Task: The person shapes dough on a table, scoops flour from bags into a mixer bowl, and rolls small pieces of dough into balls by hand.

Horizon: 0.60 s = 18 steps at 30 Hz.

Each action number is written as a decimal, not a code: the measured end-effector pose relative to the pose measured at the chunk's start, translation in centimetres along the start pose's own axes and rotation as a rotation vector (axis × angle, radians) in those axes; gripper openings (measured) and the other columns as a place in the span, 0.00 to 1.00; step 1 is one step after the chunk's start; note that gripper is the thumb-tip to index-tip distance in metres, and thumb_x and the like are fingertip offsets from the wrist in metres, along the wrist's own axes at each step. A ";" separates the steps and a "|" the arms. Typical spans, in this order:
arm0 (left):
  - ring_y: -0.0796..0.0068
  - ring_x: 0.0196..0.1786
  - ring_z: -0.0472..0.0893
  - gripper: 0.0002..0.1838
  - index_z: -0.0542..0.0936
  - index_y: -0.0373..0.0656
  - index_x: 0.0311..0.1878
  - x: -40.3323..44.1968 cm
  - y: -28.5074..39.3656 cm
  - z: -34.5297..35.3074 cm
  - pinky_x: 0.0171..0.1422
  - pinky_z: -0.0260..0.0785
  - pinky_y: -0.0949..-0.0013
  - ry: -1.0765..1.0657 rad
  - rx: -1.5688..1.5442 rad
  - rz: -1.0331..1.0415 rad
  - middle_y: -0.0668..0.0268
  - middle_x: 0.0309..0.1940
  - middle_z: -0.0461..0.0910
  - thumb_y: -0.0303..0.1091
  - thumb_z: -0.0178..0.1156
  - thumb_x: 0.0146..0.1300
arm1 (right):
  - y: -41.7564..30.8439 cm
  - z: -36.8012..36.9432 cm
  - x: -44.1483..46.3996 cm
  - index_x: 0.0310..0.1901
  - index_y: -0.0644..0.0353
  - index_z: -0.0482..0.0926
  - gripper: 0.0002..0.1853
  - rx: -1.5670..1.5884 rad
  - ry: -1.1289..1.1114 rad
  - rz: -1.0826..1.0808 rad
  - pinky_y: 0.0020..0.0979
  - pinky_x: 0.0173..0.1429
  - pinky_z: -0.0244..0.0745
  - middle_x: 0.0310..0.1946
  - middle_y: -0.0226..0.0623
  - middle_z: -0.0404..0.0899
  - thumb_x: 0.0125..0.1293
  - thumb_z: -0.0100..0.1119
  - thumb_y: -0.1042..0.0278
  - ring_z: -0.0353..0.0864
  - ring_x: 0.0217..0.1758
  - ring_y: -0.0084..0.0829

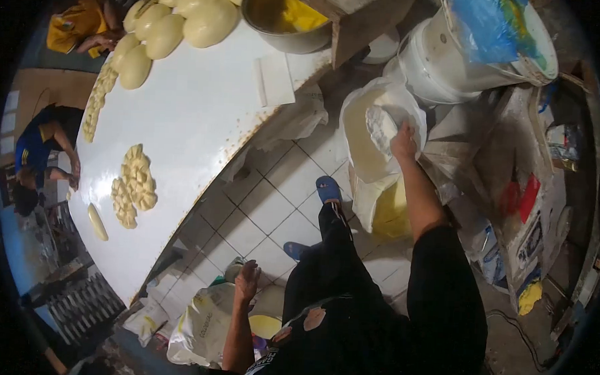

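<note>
My right hand (pixel 404 142) is closed at the edge of a scoop or bowl (pixel 381 127) with white powder in it, inside a bag-lined container (pixel 358 140). What exactly its fingers grip is hard to make out. My left hand (pixel 247 282) hangs low, above an open sack (pixel 199 326); its fingers look partly curled and are too small to read. On the white table (pixel 183 127) lie large smooth dough balls (pixel 165 36), a heap of small dough pieces (pixel 136 182) and a single dough roll (pixel 97 221).
A metal pot (pixel 285 38) with something yellow and a white board (pixel 274 79) are on the table. White buckets (pixel 443 60) stand behind the container. Two other people work at the table's far left side. A yellow sack (pixel 392 210) is below the container.
</note>
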<state>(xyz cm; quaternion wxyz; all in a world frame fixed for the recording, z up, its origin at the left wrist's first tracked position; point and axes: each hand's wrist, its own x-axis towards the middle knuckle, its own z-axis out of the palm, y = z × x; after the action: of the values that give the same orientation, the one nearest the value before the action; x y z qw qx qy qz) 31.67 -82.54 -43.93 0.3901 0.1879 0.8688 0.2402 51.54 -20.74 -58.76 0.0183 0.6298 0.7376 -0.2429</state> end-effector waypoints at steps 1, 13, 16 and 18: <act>0.53 0.51 0.86 0.19 0.79 0.42 0.58 0.2 -0.1 -0.1 0.55 0.77 0.56 -0.012 0.016 -0.015 0.52 0.51 0.85 0.43 0.61 0.71 | -0.5 0.4 1.1 0.77 0.57 0.51 0.40 -0.012 -0.016 -0.004 0.53 0.70 0.69 0.72 0.57 0.63 0.64 0.53 0.76 0.65 0.73 0.59; 0.54 0.50 0.87 0.19 0.79 0.39 0.58 -1.9 1.0 0.9 0.52 0.80 0.56 -0.155 0.186 -0.268 0.51 0.50 0.85 0.39 0.63 0.68 | -0.9 11.1 1.1 0.78 0.45 0.55 0.38 -0.205 -0.203 -0.259 0.51 0.60 0.79 0.69 0.54 0.68 0.66 0.54 0.73 0.78 0.62 0.57; 0.55 0.49 0.87 0.20 0.80 0.39 0.57 -1.8 1.2 0.5 0.51 0.80 0.57 -0.165 0.241 -0.242 0.51 0.50 0.85 0.40 0.63 0.68 | 1.5 9.9 0.7 0.77 0.45 0.57 0.37 -0.161 -0.269 -0.245 0.49 0.57 0.82 0.70 0.51 0.69 0.65 0.55 0.71 0.81 0.60 0.51; 0.55 0.49 0.87 0.20 0.80 0.39 0.57 -1.4 0.8 0.6 0.50 0.80 0.56 -0.154 0.204 -0.224 0.50 0.50 0.85 0.40 0.63 0.67 | 5.1 9.1 1.6 0.76 0.46 0.60 0.37 -0.123 -0.298 -0.235 0.49 0.56 0.82 0.69 0.52 0.70 0.64 0.55 0.71 0.82 0.60 0.49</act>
<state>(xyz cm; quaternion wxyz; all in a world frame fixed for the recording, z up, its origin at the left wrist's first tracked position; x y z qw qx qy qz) 33.12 -82.44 -42.94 0.4587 0.1463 0.8718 0.0906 53.50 -22.23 -69.03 0.1370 0.4943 0.8085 -0.2884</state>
